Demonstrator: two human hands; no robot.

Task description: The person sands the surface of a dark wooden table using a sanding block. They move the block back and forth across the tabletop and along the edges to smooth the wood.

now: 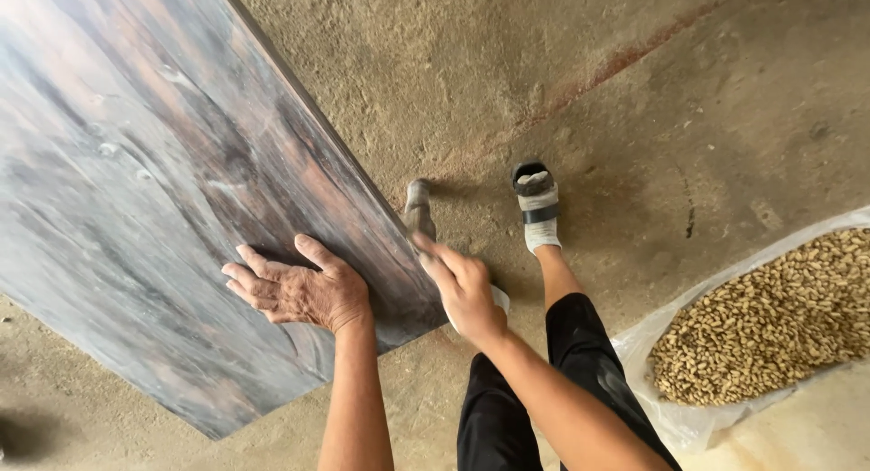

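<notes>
A large dark wood-grain board (136, 181) fills the left half of the head view, tilted above a sandy floor. My left hand (294, 290) lies flat on the board's face near its lower right edge, fingers spread. My right hand (464, 288) is closed on the handle of a hammer (419, 208), whose grey head sits right beside the board's edge. My legs in black trousers show below, and one foot in a grey sock and sandal (538, 203) stands on the floor beyond the hammer.
A clear plastic sheet (689, 417) at the right holds a heap of tan seeds or nuts (779, 317). The concrete floor (562, 63) is dusted with sand and has a reddish streak toward the upper right.
</notes>
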